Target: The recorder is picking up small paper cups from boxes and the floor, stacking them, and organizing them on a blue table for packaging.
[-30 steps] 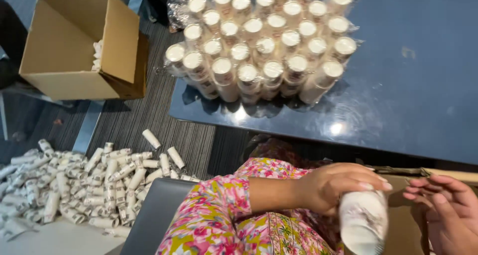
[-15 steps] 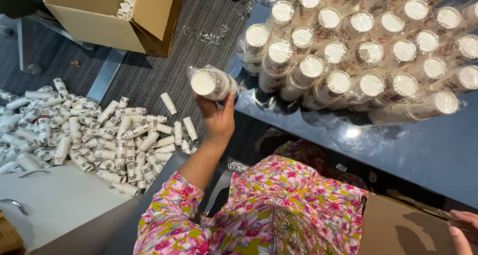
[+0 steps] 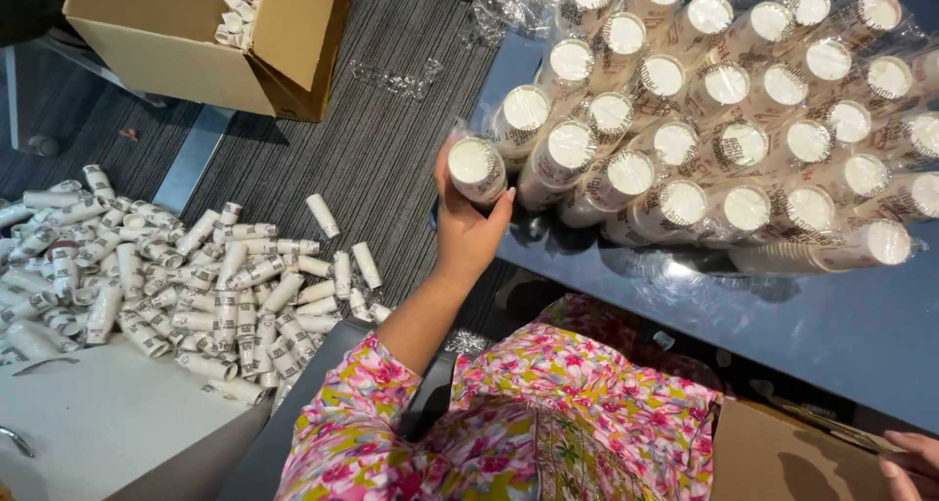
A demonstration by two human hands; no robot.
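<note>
My left hand [image 3: 468,229] is shut on a plastic-wrapped stack of white paper cups [image 3: 476,166], held with its end towards me at the left end of a heap of similar wrapped cup stacks [image 3: 724,119]. The heap lies on a dark glossy table [image 3: 812,335]. My sleeve is a pink floral print. Only the fingers of my right hand [image 3: 910,459] show at the bottom right corner, resting on a brown cardboard flap [image 3: 782,452]. Whether they grip anything is hidden.
An open cardboard box [image 3: 196,41] with cups inside stands on the striped carpet at top left. Many short cup stacks [image 3: 176,286] lie scattered on the floor at left. A white surface [image 3: 88,432] fills the bottom left. Crumpled clear wrap [image 3: 391,75] lies on the carpet.
My left hand has carried the wrapped cup stack up from my lap and rightwards, to the left edge of the heap on the table. The view has shifted down and left.
</note>
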